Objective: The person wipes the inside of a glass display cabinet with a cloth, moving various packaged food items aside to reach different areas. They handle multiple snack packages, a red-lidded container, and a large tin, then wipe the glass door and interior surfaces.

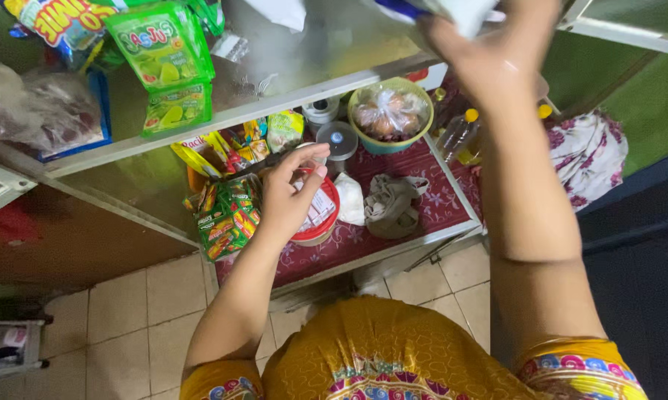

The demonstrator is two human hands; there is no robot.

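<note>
Head view looks down into a two-shelf cabinet. Green snack packets [164, 63] hang over the upper shelf's [223, 111] front edge, likely for quick picking. On the lower shelf [438, 204], toward its left end, the left hand [289, 196] hovers over a red-rimmed tub [318, 222], fingers [304, 159] curled and pinching something small; what it is I cannot tell. Further right, the right hand [489, 55] is raised above the upper shelf, fingers closed around a white packet [463, 13].
</note>
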